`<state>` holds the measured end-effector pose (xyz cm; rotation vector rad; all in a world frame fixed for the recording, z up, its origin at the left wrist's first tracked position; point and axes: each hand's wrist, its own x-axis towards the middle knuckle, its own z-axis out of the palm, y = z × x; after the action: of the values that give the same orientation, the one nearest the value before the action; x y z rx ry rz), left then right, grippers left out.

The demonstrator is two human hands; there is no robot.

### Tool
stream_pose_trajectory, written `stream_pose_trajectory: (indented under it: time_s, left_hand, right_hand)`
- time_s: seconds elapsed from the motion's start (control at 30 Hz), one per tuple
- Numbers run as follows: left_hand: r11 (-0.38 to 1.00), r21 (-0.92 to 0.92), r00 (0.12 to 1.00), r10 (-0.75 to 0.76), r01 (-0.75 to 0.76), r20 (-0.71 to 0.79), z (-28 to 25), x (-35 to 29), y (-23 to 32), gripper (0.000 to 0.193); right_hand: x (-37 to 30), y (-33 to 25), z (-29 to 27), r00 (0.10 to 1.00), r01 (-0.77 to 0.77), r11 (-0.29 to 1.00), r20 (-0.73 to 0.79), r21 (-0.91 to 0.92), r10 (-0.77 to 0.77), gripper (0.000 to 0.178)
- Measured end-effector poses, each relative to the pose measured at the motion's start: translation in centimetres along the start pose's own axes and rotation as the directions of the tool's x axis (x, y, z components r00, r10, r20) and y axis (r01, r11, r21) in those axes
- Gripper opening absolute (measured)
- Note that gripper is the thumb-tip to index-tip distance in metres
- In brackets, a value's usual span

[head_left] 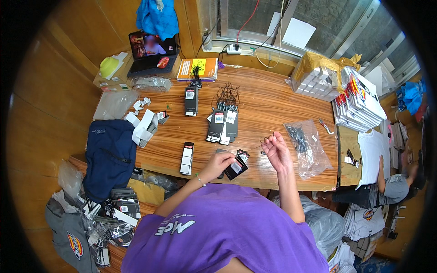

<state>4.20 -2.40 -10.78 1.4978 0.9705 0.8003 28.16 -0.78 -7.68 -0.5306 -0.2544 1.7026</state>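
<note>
Drawing a cord between two hands

Pinched together at the fingertips, the left hand [221, 164] holds a black rectangular card hang tag [236, 169] by its upper edge, just above the near edge of the brown wood-grain table [264, 104]. The right hand [278, 154], raised to the right, has its thumb and fingertips closed on a thin dark looped cord [263, 139]. The cord runs toward the tag, perhaps spread this way to hold it straight; whether it passes through a hole is too small to tell.

A narrow stack of black tags with white labels [186, 159] lies left of the left hand, probably for easy reach. Farther back, a fanned bundle of black corded tags [222, 125] rests with its cords pointing away, likely to limit tangling.

Right of the right hand, a clear plastic bag [319, 164] lies flat, holding dark bunched cords [298, 137]. At the back right, yellowish plastic wrapping [306, 62] partly encloses stacked small white boxes [317, 83].
</note>
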Motion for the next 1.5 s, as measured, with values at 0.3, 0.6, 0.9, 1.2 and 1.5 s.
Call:
stream_pose_trajectory:
  time_s: [0.3,0.6,0.9,1.2,1.5]
  left_hand:
    - [0.982,-0.174,0.923,-0.003,-0.070,-0.385,-1.2,2.0,2.5,0.015]
    - [0.977,-0.178,0.914,0.035,-0.116,-0.404,-1.0,1.9,4.3,0.009]
    - [0.995,-0.084,0.920,0.018,-0.055,-0.391,-1.0,1.4,4.8,0.008]
    - [0.988,-0.123,0.923,0.038,-0.092,-0.383,-0.7,1.1,4.6,0.008]
    - [0.986,-0.093,0.915,0.095,-0.142,-0.391,-0.7,1.2,4.9,0.012]
  right_hand:
    - [-0.5,1.9,3.5,0.998,0.005,0.889,0.060,-0.458,0.026,0.010]
    - [-0.9,5.3,5.6,0.982,0.186,0.412,0.154,-0.892,-0.110,0.012]
    - [-1.0,6.0,7.5,0.925,0.290,0.020,0.274,-0.957,-0.262,0.009]
    - [-0.8,6.0,7.6,0.925,0.281,-0.071,0.289,-0.957,-0.247,0.009]
    - [-0.5,6.2,6.7,0.889,0.338,-0.133,0.363,-0.932,-0.281,0.008]
